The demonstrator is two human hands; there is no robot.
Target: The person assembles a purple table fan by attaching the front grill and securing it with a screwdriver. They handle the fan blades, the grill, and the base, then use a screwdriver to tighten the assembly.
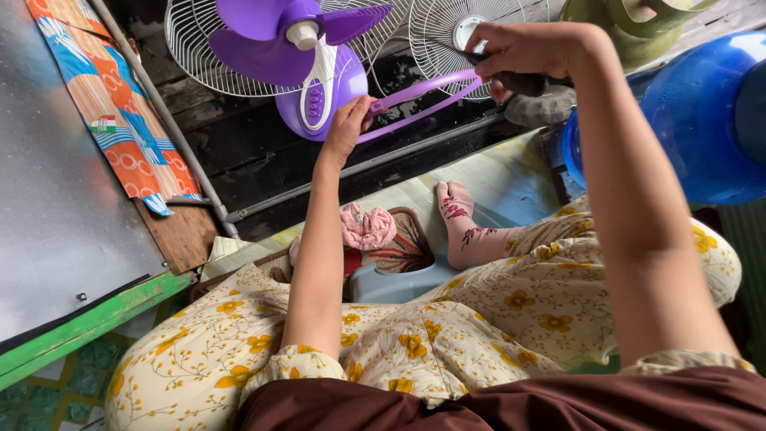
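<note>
Disassembly looks partway: purple ring [423, 100] sits off the fan [307, 72], left hand [349, 124] fingers pinching its end, right hand [523, 49] gripping a dark-handled tool [515, 80]; blades remain mounted.

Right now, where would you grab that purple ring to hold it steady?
Probably at its near clasp end, where the left hand already pinches it. The purple ring is thin and springy, so come from below, fingers wrapping the band beside the fan body.

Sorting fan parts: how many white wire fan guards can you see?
2: one guard behind the purple blades at the top left, another guard lying beside it under the right hand. More may be hidden.
</note>
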